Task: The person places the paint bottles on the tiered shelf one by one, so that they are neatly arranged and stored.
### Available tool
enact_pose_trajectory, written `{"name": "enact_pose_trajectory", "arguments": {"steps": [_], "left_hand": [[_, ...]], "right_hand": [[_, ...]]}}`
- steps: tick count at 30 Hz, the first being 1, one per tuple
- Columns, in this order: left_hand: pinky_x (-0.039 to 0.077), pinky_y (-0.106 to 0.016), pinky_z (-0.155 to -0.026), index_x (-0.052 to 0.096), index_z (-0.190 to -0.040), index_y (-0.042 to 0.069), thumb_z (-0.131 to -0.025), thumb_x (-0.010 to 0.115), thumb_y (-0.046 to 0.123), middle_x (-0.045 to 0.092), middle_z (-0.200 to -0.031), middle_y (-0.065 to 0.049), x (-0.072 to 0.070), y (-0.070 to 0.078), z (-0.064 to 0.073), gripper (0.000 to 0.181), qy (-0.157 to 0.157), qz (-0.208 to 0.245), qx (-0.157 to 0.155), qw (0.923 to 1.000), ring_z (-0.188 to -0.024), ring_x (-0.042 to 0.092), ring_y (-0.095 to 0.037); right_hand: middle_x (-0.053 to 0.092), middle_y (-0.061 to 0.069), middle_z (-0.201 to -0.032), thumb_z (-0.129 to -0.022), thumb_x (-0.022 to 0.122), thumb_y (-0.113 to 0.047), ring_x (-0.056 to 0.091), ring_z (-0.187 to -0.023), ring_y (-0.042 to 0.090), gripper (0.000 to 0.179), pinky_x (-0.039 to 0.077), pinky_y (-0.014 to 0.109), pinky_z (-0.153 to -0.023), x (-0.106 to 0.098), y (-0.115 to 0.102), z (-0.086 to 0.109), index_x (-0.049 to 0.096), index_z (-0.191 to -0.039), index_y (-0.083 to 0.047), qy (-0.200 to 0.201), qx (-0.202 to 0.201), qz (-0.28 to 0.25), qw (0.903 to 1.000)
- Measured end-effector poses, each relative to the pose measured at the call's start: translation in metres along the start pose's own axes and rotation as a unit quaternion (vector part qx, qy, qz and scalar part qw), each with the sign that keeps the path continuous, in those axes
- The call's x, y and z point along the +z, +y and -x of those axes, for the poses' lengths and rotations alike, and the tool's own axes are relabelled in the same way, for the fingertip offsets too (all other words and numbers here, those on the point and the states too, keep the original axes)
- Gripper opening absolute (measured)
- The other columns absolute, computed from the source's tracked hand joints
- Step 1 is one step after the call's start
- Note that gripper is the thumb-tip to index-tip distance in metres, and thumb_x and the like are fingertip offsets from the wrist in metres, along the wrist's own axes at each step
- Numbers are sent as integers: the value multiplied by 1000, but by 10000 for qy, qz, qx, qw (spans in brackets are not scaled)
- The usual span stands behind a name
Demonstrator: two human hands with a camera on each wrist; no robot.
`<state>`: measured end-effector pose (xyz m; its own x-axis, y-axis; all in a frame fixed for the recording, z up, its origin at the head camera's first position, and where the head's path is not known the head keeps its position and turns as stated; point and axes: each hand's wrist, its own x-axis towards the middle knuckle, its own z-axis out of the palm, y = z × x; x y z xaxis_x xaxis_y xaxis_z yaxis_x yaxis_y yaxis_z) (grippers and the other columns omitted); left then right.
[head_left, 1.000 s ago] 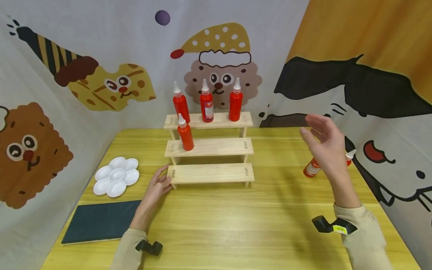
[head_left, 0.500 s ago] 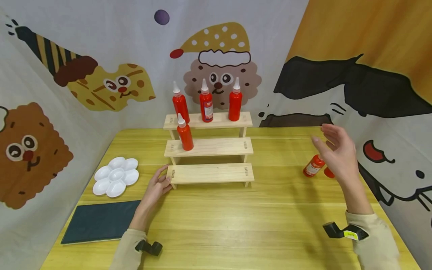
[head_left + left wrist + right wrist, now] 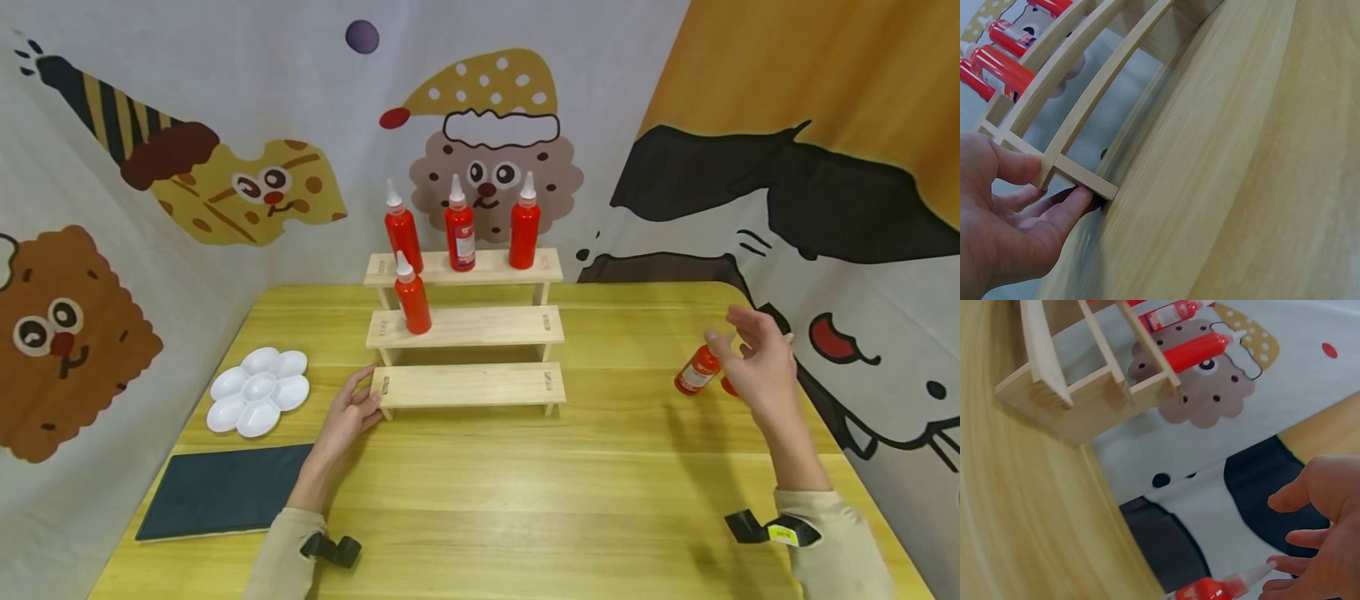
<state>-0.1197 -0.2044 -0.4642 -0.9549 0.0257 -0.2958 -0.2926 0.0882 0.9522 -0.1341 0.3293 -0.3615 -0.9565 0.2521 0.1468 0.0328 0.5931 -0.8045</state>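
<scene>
A three-step wooden display stand (image 3: 480,387) stands mid-table. My left hand (image 3: 352,412) holds the left end of its lowest step, thumb at the board and fingers by the leg in the left wrist view. Three red squeeze bottles with white nozzles, one of them labelled (image 3: 461,242), line the top step. Another red bottle (image 3: 414,305) is at the left of the middle step. At the right, my right hand (image 3: 761,371) hovers with fingers apart, close over two more bottles. One labelled bottle (image 3: 697,372) shows clearly; the other (image 3: 729,387) is mostly hidden behind the hand.
A white flower-shaped paint palette (image 3: 259,390) lies at the left of the table. In front of it is a dark flat board (image 3: 225,492), partly covered by the left forearm. A printed curtain (image 3: 300,75) closes off the back and sides.
My right hand has moved right, then lowered toward the bottles at the right, its fingers still spread. My left hand stays on the stand, and the bottles keep their places.
</scene>
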Motion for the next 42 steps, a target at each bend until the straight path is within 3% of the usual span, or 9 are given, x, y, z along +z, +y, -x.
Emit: {"name": "enact_pose_trajectory", "arguments": {"steps": [4,7,9,11,18,22,29,39,42], "left_hand": [[48,-33,-105,23,-163,18,-109,42,10,42,-155,-27,0,0,0,58,-9,42,3,10000,-132,53,-27],[48,-34,-106,22,-163,18,-109,42,10,41,-156,-27,0,0,0,58,-24,56,7,10000,-134,52,-29],[48,-34,-106,22,-163,18,-109,42,10,41,-155,-28,0,0,0,58,-24,75,15,10000,-134,52,-30],[47,-34,-106,22,-163,18,-109,42,11,41,-155,-28,0,0,0,58,-28,72,21,10000,-133,52,-29],[45,-39,-109,22,-163,18,-110,41,11,42,-155,-28,0,0,0,58,-32,97,59,9999,-134,51,-30],[43,-43,-112,21,-163,18,-109,41,10,41,-155,-28,1,0,0,58,-43,109,50,9999,-135,51,-31],[45,-39,-110,22,-163,19,-110,41,11,42,-154,-27,-1,-1,0,58,-21,100,47,9999,-131,54,-27],[40,-47,-114,21,-163,18,-110,41,10,40,-156,-29,-2,-2,0,58,-75,140,81,9998,-136,50,-33],[43,-43,-112,21,-163,17,-109,41,9,41,-155,-28,-2,-2,0,58,-76,158,76,9998,-136,49,-33]], "right_hand": [[41,28,-154,-103,57,-32,38,-143,47,67,35,58,-115,4,12,-1,30,-156,-2,-95,184,62,9998],[43,32,-151,-102,59,-29,44,-138,48,69,47,30,-101,7,20,0,27,-156,0,-141,256,96,9995],[45,34,-148,-101,60,-28,48,-132,46,71,44,16,-83,8,24,2,27,-156,1,-163,288,156,9993],[48,35,-145,-101,61,-28,51,-124,43,71,37,10,-71,10,26,3,27,-156,2,-178,335,227,9990],[48,33,-142,-100,61,-22,50,-125,44,63,37,7,-68,17,34,2,33,-149,6,-220,377,184,9989],[50,33,-138,-100,62,-21,53,-118,42,56,39,8,-66,20,42,0,37,-141,9,-279,315,280,9987],[46,40,-141,-103,58,-23,49,-126,52,63,37,4,-68,25,56,-4,32,-148,12,-603,400,177,9972],[50,35,-141,-104,58,-23,53,-126,53,53,37,2,-71,32,66,-3,41,-142,9,-269,246,166,9992],[50,33,-143,-104,58,-24,53,-127,51,52,38,1,-70,32,65,-4,42,-142,7,-135,224,90,9996]]}}
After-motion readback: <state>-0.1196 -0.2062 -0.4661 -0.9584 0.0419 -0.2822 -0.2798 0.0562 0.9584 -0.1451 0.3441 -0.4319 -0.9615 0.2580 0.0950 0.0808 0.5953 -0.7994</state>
